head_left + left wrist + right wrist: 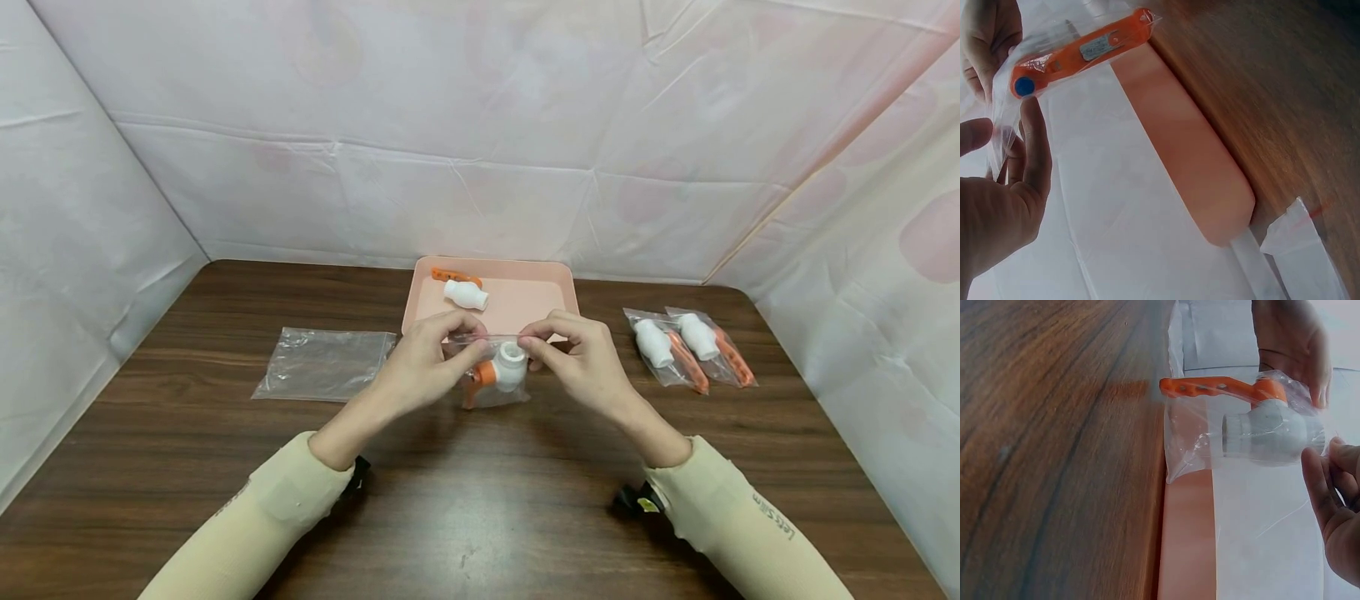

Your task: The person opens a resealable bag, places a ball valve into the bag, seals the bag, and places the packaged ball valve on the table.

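Note:
Both hands hold up a clear plastic bag [491,402] by its top edge, in front of the tray. Inside it is a white ball valve [511,367] with an orange lever handle [1085,56]. The left hand [429,357] pinches the left end of the bag's edge between thumb and fingers. At the other end, the right hand [581,358] pinches the edge the same way. In the right wrist view the valve body [1266,434] lies sideways within the film, its handle [1210,386] pointing away from the hands.
Behind the hands, a pink tray [525,292] carries another white valve [467,295] with an orange handle [450,275]. A flat clear bag [322,364] lies on the wooden table [480,517] at left. To the right are two bagged valves [654,343], side by side.

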